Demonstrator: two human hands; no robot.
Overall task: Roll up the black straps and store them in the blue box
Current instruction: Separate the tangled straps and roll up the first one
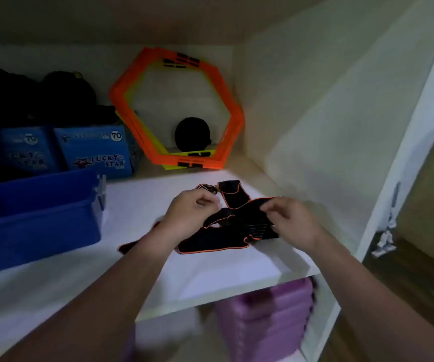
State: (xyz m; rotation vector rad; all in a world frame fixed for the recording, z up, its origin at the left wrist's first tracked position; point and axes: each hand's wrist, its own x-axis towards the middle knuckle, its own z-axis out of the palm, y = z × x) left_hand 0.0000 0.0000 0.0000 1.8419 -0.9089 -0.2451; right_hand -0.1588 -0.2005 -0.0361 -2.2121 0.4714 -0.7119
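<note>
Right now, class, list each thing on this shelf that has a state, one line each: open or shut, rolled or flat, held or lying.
Blue box: open, no lid on, inside not visible.
Black straps: unrolled, lying in a loose pile on the shelf.
Top strap: lifted, pinched at both ends.
Left hand: closed on the strap.
Right hand: closed on the strap.
Orange hoops: upright, leaning on the back wall.

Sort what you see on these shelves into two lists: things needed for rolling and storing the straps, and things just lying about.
Needed: black straps, blue box, left hand, right hand.

Lying about: orange hexagon frames, Lucky Star cartons, black ball, purple bin.
</note>
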